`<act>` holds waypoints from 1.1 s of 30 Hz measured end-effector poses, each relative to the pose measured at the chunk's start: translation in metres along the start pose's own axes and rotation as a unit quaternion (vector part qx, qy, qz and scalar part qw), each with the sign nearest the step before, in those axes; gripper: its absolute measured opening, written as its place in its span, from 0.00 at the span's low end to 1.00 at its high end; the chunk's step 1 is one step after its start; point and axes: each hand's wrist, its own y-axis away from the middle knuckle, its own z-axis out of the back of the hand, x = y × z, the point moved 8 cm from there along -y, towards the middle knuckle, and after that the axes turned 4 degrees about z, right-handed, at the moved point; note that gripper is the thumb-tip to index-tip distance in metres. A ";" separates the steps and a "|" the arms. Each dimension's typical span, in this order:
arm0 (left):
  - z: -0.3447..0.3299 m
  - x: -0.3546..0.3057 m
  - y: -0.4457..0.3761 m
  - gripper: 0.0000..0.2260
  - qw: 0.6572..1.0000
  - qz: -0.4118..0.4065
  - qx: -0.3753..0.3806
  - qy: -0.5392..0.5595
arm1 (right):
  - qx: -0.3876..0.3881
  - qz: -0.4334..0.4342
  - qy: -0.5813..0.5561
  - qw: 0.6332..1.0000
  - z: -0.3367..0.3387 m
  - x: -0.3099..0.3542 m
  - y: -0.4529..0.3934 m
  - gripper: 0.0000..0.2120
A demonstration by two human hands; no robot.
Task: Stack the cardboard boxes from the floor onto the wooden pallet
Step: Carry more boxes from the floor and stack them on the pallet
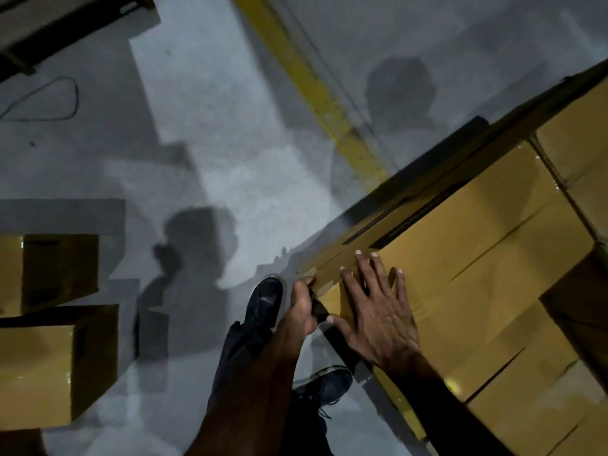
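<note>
A large cardboard box (477, 245) lies on top of a stack of boxes at the right. My right hand (371, 311) rests flat on its near corner with the fingers spread. My left hand (302, 307) grips the box's corner edge from the side, thumb and fingers curled round it. More stacked boxes (579, 153) sit behind and beside it. Two cardboard boxes (49, 360) (56, 268) stand on the grey floor at the left. The pallet under the stack is hidden.
A yellow painted line (316, 90) runs across the concrete floor toward the stack. My dark shoes (266, 297) stand close to the stack's edge. A thin cable (62, 103) loops on the floor at the far left. A dark wooden structure (49, 24) fills the top left corner.
</note>
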 end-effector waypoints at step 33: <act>0.080 -0.041 0.098 0.13 0.935 -0.224 -0.088 -0.260 | -0.065 -0.128 -0.249 0.958 0.035 -0.013 0.090 0.37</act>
